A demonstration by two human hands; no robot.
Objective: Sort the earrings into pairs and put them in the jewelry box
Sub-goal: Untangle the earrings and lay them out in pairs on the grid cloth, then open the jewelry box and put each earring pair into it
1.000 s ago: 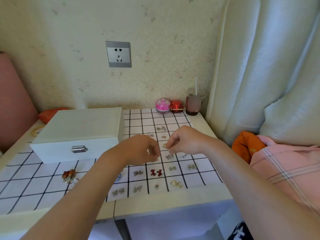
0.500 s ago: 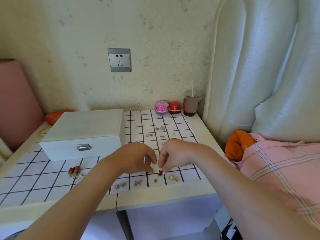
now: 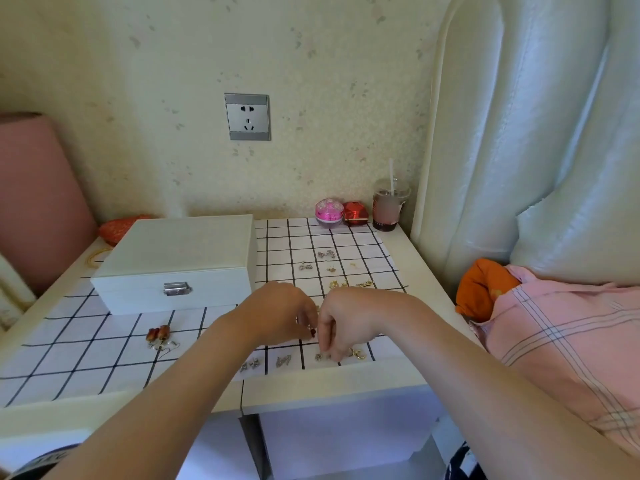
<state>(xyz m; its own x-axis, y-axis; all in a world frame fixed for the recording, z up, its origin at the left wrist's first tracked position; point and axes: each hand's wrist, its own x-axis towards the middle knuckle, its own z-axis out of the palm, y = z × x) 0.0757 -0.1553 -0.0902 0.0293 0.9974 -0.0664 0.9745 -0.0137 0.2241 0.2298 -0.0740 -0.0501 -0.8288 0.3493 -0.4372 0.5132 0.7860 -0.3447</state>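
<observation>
A left hand [image 3: 277, 315] and right hand [image 3: 346, 322] are meeting fingertip to fingertip over a gridded cloth [image 3: 69, 341], fingers curled beside a small red earring [image 3: 312, 331]; which hand is pinching it is unclear. Other earrings [image 3: 325, 253] are lying mostly in 2s on separate squares, and the white jewelry box [image 3: 176, 258] is sitting closed, so boxing likely remains.

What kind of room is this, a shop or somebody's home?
Most likely a home bedroom: a padded headboard rises beside a small bedside table, with a wall socket above it and a drink cup on it.
</observation>
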